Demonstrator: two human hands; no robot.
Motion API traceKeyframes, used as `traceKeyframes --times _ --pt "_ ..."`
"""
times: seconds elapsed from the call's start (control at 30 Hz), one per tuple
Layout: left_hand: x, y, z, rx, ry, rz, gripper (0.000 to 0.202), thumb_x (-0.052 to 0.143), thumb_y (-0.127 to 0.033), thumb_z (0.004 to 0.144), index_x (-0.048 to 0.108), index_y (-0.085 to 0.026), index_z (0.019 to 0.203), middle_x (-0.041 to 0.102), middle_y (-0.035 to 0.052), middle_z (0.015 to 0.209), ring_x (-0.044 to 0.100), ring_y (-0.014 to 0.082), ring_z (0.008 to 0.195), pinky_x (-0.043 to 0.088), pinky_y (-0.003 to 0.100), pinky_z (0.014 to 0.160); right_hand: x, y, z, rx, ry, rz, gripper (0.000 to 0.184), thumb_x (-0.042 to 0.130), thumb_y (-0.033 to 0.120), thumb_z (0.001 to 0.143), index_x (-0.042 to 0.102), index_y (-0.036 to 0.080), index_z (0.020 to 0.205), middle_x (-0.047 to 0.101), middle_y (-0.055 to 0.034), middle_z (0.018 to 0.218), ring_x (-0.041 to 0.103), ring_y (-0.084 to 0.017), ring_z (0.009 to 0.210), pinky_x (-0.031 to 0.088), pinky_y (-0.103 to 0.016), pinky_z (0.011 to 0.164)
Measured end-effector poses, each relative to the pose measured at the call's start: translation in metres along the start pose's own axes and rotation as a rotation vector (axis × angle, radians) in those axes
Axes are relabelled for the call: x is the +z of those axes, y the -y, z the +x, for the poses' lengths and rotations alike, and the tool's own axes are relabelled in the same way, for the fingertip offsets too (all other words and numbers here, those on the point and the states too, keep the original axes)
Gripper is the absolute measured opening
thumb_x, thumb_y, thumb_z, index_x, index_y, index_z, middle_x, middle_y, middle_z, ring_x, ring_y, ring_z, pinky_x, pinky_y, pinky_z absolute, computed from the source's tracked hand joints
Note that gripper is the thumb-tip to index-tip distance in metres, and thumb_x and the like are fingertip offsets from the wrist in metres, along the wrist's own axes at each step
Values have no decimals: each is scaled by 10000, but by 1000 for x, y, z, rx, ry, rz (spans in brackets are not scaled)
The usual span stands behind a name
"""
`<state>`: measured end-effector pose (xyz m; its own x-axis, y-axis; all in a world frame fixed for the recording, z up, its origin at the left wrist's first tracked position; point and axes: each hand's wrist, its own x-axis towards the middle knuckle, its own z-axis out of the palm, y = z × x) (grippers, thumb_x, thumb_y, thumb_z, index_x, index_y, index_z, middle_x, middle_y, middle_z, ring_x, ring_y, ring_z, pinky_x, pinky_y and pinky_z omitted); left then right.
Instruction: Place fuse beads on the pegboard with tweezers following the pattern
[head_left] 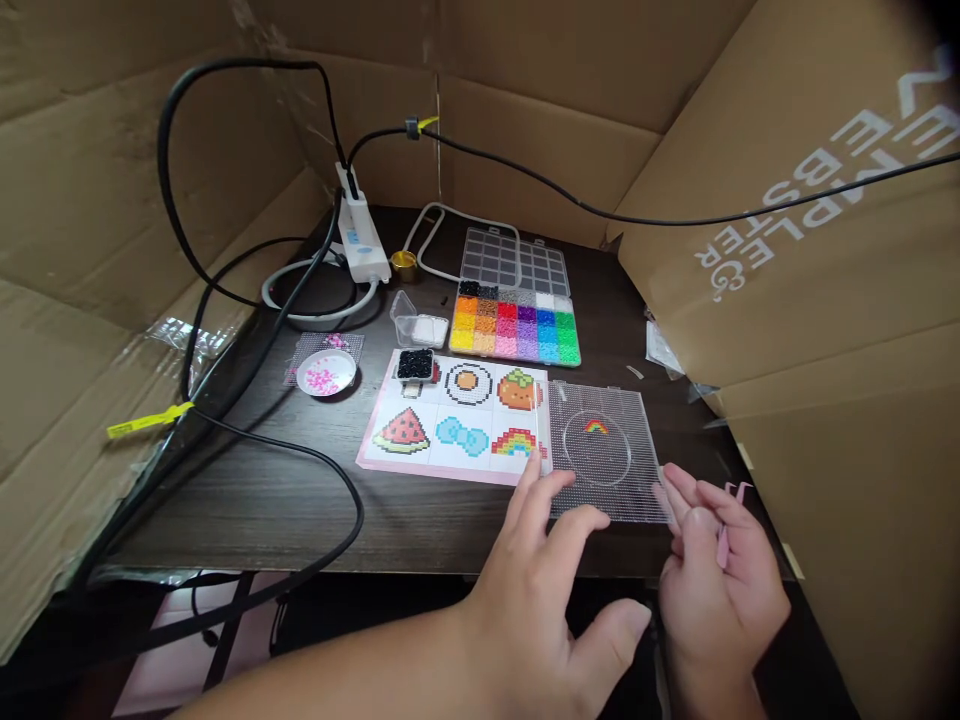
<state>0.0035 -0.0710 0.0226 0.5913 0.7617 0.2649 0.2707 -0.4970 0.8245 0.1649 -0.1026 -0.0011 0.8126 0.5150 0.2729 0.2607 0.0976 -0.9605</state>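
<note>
Left hand: here it is, left hand [547, 590] closest to the camera, fingers fanned wide and laid flat, tips resting on the near left edge of the clear pegboard [607, 470]; nothing gripped.
Right hand: right hand [720, 585] alongside, fingers loosely curled around pink tweezers [724, 535], which run near to far through the hand; its fingertips sit at the board's near right corner, contact hard to call.
Pegboard: flat on the dark desk [300, 500], square, directly ahead of both sets of fingers, touching the pattern card on its left.
Rainbow beads: a tiny rainbow bead patch [596, 427] on the board's far half, ahead of the left fingertips and ahead-left of the tweezers; both hands about equally near.
Pattern card: pattern card [457, 415] with watermelon, bow and rainbow designs, a black bead tub [415, 365] on its far left corner.
Farther back: open bead organiser [517, 320] with sorted colours, a small dish of pink beads [326, 375], then a power strip [364, 235] against the cardboard wall [825, 250].
</note>
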Motion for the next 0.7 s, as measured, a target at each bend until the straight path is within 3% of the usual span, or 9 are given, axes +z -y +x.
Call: traceKeyframes --times 0.2,0.4,0.5,0.7 --pt "-2 7 0 45 -39 16 463 613 -410 814 497 -179 1198 425 194 1380 368 380 1401 288 648 1149 3 -5 -2 -14 53 -10 273 598 333 928 635 122 1097 690 -161 1165 691 -281 1079 494 -601 1008" --pt "-24 19 -3 15 -99 115 418 614 -336 830 476 -221 1209 421 153 1383 337 349 1416 312 636 1140 22 -7 -8 -49 220 11 268 533 301 965 644 165 1168 670 -137 1217 671 -258 1127 501 -546 1032" --pt "-34 24 -4 -33 -120 148 378 594 -312 854 484 -237 1208 450 134 1348 390 311 1381 309 622 1151 35 -8 -11 -90 267 -32 285 513 291 972 631 179 1206 661 -135 1239 650 -259 1161 523 -516 1014" --pt "-40 31 -7 -75 -145 202 348 591 -310 862 513 -227 1190 462 131 1332 442 313 1341 374 600 1118 45 -11 -12 -128 326 -116 305 489 291 978 608 170 1232 663 -146 1241 663 -254 1139 533 -475 1005"
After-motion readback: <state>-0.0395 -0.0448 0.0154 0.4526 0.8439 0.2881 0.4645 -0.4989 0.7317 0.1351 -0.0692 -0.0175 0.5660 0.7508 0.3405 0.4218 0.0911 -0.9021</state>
